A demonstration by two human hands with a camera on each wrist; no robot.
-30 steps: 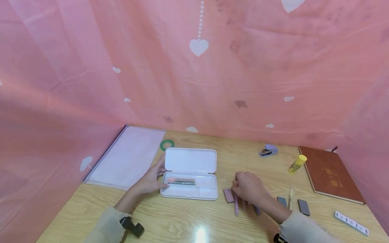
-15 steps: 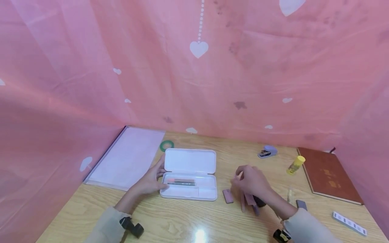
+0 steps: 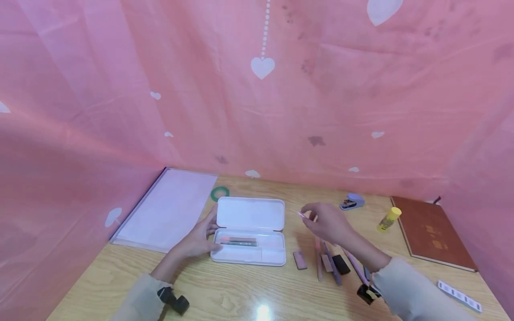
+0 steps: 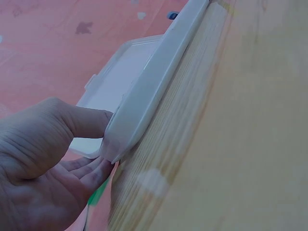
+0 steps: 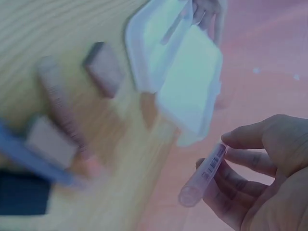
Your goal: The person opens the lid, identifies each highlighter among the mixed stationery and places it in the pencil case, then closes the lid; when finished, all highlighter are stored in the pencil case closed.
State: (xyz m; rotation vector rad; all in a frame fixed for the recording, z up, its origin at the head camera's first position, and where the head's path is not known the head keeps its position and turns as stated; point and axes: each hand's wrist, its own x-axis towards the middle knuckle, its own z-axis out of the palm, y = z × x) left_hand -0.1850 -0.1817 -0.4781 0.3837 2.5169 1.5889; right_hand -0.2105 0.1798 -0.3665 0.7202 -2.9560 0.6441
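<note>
An open white pencil case lies on the table with a couple of pens in its lower tray. My left hand grips the case's left end; in the left wrist view the thumb presses one side and the fingers reach behind. To the right of the case, my right hand is raised and pinches a light pink pen between thumb and fingers, a barcode showing on its barrel. Below that hand lie pens, a pinkish eraser and a black eraser.
A purple stapler, a yellow glue stick and a brown notebook stand to the right, with a white strip nearer. A green tape roll and a pale folder lie left. Pink cloth closes the back.
My right hand has picked up a pen from the group on the table and lifted it up and leftward toward the case. The left hand keeps its place on the case.
</note>
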